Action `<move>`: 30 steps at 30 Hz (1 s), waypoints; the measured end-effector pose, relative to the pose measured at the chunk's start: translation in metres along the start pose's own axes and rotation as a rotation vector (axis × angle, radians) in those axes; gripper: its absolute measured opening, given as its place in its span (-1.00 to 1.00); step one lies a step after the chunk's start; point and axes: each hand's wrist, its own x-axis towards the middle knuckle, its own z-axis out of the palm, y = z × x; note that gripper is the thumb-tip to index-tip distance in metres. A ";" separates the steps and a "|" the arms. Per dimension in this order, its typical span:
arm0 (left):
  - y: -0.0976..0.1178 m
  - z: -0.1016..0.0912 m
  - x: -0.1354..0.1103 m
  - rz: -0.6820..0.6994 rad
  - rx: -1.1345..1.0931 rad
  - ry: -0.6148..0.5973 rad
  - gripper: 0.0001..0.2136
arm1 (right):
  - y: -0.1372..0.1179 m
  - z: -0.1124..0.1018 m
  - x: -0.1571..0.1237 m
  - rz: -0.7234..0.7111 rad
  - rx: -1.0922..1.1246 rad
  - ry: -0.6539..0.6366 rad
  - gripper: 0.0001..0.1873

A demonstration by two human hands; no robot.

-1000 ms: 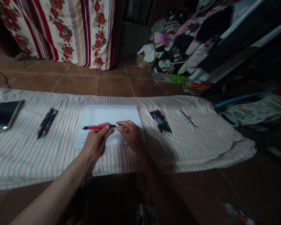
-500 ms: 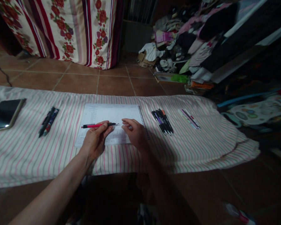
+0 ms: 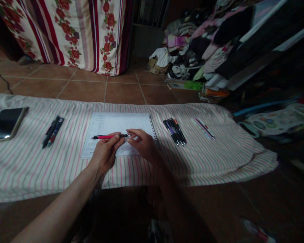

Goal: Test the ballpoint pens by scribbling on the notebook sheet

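My left hand (image 3: 107, 150) is closed around a red and black pen (image 3: 106, 137), which lies level across its fingertips with the point to the right. My right hand (image 3: 143, 143) has its thumb and fingers bent together at the pen's point. Whatever small piece sits between those fingertips is too small to make out. Beneath both hands is a spiral-bound notebook (image 3: 116, 119) with printed lines on its page, its coil along the right side.
Several dark pens (image 3: 174, 131) lie right of the notebook, with slim light-coloured pens (image 3: 204, 128) farther right. On the left are more pens (image 3: 52, 131) and a phone (image 3: 6, 123). Striped cloth (image 3: 218, 152) covers the surface. Heaped clothes (image 3: 192, 47) lie beyond, on the tiled floor.
My right hand has moved left, bringing its fingertips to the pen's point. The left hand and pen have shifted slightly right.
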 end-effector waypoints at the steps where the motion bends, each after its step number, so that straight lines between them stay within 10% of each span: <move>1: -0.001 0.000 0.000 -0.003 -0.002 -0.009 -0.87 | -0.001 0.002 0.000 -0.006 0.011 -0.012 -0.71; 14: 0.006 -0.007 -0.001 0.030 0.142 -0.039 -0.84 | -0.010 0.007 0.002 0.062 0.096 0.016 -0.82; 21: 0.031 -0.033 0.001 0.569 0.489 0.079 -0.53 | -0.004 0.004 0.003 0.184 0.173 0.044 -0.80; 30: 0.041 -0.056 0.009 0.934 1.271 -0.313 -0.83 | -0.009 0.015 0.003 0.186 0.240 -0.041 -0.79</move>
